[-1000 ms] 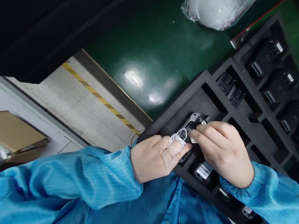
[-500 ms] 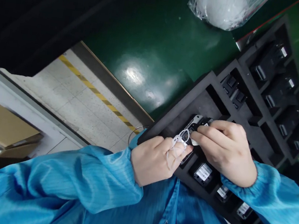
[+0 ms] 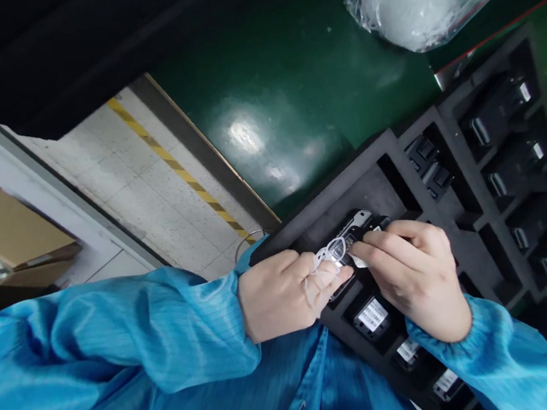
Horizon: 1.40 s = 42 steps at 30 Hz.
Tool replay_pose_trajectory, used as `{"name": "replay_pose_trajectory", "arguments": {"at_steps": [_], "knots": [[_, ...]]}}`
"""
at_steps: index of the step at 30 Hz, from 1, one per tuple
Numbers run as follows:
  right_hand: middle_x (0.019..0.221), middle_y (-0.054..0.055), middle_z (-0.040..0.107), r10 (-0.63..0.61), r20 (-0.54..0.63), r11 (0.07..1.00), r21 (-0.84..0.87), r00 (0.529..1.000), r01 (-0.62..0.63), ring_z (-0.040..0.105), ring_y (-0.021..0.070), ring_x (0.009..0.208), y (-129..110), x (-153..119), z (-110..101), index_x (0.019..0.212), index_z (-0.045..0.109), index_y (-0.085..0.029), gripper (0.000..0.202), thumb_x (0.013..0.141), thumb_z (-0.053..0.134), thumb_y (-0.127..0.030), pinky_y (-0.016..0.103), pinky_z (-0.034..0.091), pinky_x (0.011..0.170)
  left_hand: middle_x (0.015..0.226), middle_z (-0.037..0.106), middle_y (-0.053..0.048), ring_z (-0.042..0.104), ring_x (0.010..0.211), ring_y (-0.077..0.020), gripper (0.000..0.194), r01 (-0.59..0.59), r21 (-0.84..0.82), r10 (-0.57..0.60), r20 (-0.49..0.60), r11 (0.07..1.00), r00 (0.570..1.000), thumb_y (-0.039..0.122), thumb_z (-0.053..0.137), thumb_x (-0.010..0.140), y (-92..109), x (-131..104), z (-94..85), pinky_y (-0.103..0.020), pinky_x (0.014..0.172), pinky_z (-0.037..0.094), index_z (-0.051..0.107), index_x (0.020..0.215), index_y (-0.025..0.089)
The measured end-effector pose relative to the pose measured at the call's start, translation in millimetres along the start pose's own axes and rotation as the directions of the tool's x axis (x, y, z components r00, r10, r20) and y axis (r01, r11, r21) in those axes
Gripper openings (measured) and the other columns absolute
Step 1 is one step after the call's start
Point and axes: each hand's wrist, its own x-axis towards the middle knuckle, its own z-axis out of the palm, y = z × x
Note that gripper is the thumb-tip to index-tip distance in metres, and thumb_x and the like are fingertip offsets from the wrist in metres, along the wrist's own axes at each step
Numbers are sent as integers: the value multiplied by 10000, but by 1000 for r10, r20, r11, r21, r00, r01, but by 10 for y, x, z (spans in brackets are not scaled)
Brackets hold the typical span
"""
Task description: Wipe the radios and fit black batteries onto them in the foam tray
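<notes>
My left hand (image 3: pixel 277 293) is closed, with looped white cords (image 3: pixel 321 260) bunched over its thumb and forefinger. Those fingers meet the near end of a small black device (image 3: pixel 360 218) with a metallic edge. From the other side my right hand (image 3: pixel 413 270) closes its fingertips on the same device, and a bit of white shows under them. The fingers hide most of the device and whatever is between the tips. Both hands are over a black foam tray (image 3: pixel 318 204) with cut-out compartments.
Black units with barcode labels (image 3: pixel 371 314) fill the near compartments. Small black parts (image 3: pixel 430 165) and larger black devices (image 3: pixel 497 113) sit farther along. A clear bag of white cords (image 3: pixel 414 15) lies on the green tabletop (image 3: pixel 293 53). An opened cardboard box (image 3: pixel 9 224) is at left.
Both hands keep nearly the same places and grips. The view has shifted very slightly; no clear movement of the device or cords shows.
</notes>
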Motion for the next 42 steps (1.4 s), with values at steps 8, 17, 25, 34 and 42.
{"name": "replay_pose_trajectory", "arguments": {"at_steps": [8,17,25,34,42], "knots": [[939,17,652,13,11,1000,19,1000,-13,518,172,929,23,-17,17,1004,640,-212,160,879,550,-171,324,354,754,690,535,16,403,594,-123,212,-9,10,9,-1,1000,1000,158,540,881,5,3,0,-292,527,303,647,1051,223],[899,-2,648,52,-16,998,28,999,-51,524,146,846,18,-3,11,991,638,-236,143,885,550,-199,321,345,729,697,541,17,435,606,-115,251,-26,18,26,-2,999,1000,139,556,863,-13,9,-20,-289,521,326,622,1094,212],[911,-6,651,40,-54,999,20,998,-39,513,154,869,17,-5,29,996,639,-229,148,872,566,-195,327,341,755,721,559,16,468,608,-114,286,-63,47,64,-2,997,998,111,561,844,-21,5,-24,-285,510,338,598,1116,193],[912,-17,663,63,-111,996,-57,992,-69,504,175,895,-43,-6,21,971,644,-230,135,873,562,-185,352,324,806,723,550,3,478,606,-114,327,-107,104,106,18,989,994,117,550,850,-30,-11,-24,-278,501,345,581,1170,175],[879,-7,651,52,-109,996,-63,993,-59,511,173,905,-76,50,28,932,654,-219,134,893,529,-194,369,309,836,748,528,-16,471,617,-124,395,-122,124,119,28,985,993,107,547,843,-32,-40,-9,-288,521,339,562,1231,180]]}}
